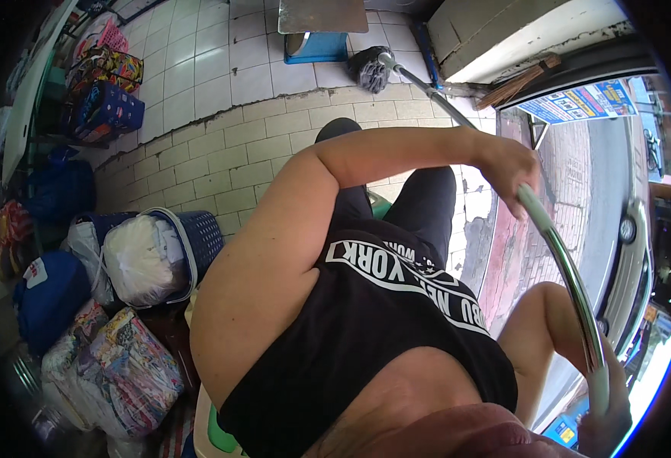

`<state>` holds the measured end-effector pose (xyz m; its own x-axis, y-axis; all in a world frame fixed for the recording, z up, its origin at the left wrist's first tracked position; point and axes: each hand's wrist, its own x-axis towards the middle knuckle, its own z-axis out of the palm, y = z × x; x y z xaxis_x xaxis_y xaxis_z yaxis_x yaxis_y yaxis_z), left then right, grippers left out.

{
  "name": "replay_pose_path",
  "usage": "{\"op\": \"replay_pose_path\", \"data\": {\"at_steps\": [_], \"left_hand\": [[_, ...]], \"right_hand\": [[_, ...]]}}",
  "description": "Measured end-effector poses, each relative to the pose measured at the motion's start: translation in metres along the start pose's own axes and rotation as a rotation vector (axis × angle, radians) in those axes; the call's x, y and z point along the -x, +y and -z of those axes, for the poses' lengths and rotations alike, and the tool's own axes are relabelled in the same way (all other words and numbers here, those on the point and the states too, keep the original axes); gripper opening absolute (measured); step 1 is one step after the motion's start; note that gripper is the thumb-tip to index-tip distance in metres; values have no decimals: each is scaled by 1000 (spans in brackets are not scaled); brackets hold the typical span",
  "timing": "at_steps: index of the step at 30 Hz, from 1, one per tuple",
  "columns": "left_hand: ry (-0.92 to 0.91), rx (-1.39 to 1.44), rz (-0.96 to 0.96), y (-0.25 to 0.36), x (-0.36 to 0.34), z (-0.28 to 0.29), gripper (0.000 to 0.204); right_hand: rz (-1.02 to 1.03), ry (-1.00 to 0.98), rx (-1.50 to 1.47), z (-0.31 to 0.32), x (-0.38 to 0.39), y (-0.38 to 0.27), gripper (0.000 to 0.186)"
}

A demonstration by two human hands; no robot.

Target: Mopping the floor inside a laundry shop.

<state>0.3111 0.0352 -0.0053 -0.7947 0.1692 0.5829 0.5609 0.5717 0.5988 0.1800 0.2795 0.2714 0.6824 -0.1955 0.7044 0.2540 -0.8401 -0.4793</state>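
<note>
The fingers (520, 177) of the left hand (507, 164) are curled shut around the mop handle (557, 252) about midway along it, the left arm reaching across the body. The right hand (606, 416) grips the handle's upper end at the lower right edge of the view, its fingers closed around the pole, though partly cut off by the rim.

The floor (198, 69) farther off is laid with pale square tiles, glossy and grey-jointed; nearer the person it changes to smaller beige brick-shaped tiles (221, 164). To the right a reddish paved strip runs beside a road where a light-coloured car (629, 267) stands.

The handle is a smooth, shiny metal tube running from the right hand up past the left hand to the mop head (368, 70), a shaggy dark grey bundle resting on the pale tiles, well away from both hands.

At left, a blue plastic laundry basket (202, 240) with a lattice wall holds a white bag (141, 259), with patterned cloth bundles (122, 362) and blue bags (49, 294) around it.
</note>
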Motion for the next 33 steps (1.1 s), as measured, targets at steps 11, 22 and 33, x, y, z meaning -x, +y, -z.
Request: {"op": "replay_pose_path", "data": {"at_steps": [11, 22, 33], "left_hand": [[864, -441, 105, -67, 66, -17, 36], [699, -399, 513, -216, 198, 36, 37], [1010, -532, 410, -66, 102, -21, 37]], "right_hand": [[8, 463, 348, -72, 20, 147, 26], [-520, 452, 545, -167, 78, 359, 24], [-163, 532, 472, -134, 13, 217, 31]]}}
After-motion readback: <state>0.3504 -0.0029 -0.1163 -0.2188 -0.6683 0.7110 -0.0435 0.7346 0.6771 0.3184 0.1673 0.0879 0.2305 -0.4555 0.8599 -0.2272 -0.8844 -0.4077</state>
